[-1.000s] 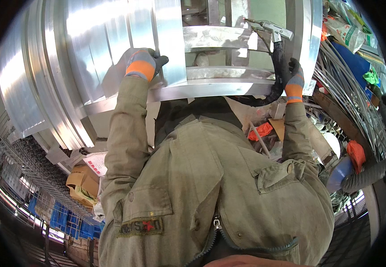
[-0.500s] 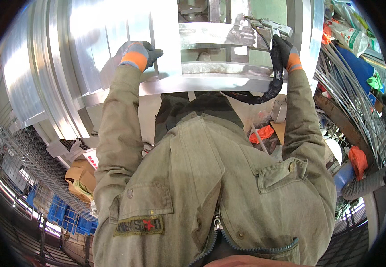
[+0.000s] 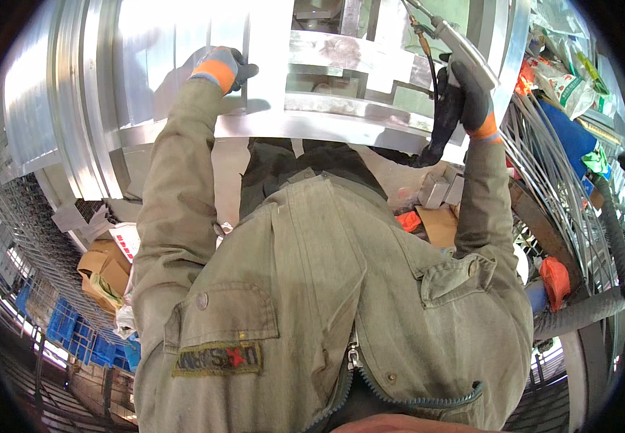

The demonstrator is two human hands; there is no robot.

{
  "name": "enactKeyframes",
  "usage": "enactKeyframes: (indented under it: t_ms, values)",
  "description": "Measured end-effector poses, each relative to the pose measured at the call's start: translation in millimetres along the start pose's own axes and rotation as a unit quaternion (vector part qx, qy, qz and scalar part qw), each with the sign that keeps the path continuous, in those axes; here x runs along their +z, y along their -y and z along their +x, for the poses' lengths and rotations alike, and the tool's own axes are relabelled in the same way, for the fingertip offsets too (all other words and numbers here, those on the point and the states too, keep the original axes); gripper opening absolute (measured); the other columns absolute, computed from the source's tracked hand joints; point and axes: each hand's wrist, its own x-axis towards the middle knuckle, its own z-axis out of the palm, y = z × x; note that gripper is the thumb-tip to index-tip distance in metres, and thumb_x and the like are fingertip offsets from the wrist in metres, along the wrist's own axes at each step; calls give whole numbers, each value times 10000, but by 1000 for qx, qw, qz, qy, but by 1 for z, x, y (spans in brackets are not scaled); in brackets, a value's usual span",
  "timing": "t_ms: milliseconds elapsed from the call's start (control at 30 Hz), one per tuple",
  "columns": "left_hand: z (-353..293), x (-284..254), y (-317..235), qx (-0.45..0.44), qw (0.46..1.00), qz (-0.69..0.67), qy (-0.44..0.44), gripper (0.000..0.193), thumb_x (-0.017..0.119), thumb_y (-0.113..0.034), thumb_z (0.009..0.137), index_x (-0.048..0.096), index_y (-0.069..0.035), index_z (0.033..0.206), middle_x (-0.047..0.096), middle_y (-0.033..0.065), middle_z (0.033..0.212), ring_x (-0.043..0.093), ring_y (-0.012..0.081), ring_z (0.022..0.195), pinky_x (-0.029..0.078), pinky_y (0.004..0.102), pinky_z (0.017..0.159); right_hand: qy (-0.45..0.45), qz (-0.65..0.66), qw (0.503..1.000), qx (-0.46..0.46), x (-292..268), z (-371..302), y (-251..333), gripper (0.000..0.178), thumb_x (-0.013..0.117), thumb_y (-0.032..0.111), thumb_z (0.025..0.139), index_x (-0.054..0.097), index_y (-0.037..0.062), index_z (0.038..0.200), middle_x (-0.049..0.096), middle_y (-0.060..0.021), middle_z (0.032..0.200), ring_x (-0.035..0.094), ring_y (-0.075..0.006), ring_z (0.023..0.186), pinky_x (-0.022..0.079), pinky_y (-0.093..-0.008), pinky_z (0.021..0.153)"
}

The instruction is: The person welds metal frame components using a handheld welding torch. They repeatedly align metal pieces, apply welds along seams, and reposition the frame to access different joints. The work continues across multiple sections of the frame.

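My left hand [image 3: 222,66], in a dark glove with an orange and grey cuff, rests over the shiny metal panel [image 3: 139,79]. Its fingers are curled and one digit points right; whatever they hold, if anything, is hidden. At the right, my gloved right hand [image 3: 475,101] is closed around the grip of a silver welding gun [image 3: 465,52] with a brass fitting. The gun tilts up and to the left, its front end near the picture's upper edge. A thick black cable [image 3: 438,137] hangs from it over the front edge of the metal frame [image 3: 348,124].
Long thin metal rods [image 3: 554,166] and plastic bags [image 3: 561,79] lie at the right. On the left stand a cardboard box [image 3: 103,267], a wire mesh rack [image 3: 20,224] and blue crates [image 3: 67,321]. A grey corrugated hose [image 3: 579,317] runs at the lower right.
My right hand has moved right and slightly down, tilting the welding gun more steeply and lifting it away from the frame. The left hand has shifted slightly left and up with the view.
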Motion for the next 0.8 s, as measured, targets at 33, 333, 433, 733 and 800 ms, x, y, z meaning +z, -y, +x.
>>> enactKeyframes:
  t_ms: [33, 333, 433, 733, 800]
  values:
    - [1, 0, 2, 18, 1000, 3, -3, 421, 881, -381, 914, 771, -43, 1139, 763, 59, 821, 696, 166, 686, 609, 350, 674, 0, -32, 999, -12, 10, -13, 12, 313, 706, 270, 1047, 724, 17, 1231, 728, -51, 986, 681, -156, 829, 566, -317, 735]
    - [11, 4, 7, 51, 997, 63, -13, 422, 847, -464, 928, 753, -53, 943, 727, 58, 745, 649, 198, 629, 553, 390, 624, 264, -372, 880, -134, 90, -63, 150, 328, 847, 77, 938, 760, 30, 1251, 797, -95, 1136, 736, -167, 1031, 600, -337, 898]
    - [10, 4, 9, 65, 994, 77, -34, 412, 829, -481, 936, 757, -76, 915, 713, 59, 724, 645, 217, 628, 542, 417, 627, 362, -287, 873, -158, 123, -31, 150, 380, 839, 71, 943, 732, 17, 1304, 796, -100, 1160, 736, -176, 1049, 592, -336, 931]
    - [7, 9, 17, 105, 990, 71, -61, 447, 804, -508, 943, 788, -63, 974, 728, 83, 761, 675, 245, 662, 552, 427, 655, 455, -332, 822, -85, 168, 27, 79, 344, 823, 139, 967, 755, 47, 1292, 804, -112, 1142, 732, -170, 960, 604, -352, 890]
    - [4, 9, 18, 112, 990, 65, -62, 455, 804, -510, 943, 786, -57, 976, 732, 89, 767, 676, 246, 659, 552, 426, 656, 470, -329, 812, -110, 170, 34, 69, 342, 819, 137, 969, 757, 55, 1295, 806, -117, 1126, 731, -169, 943, 604, -342, 884]
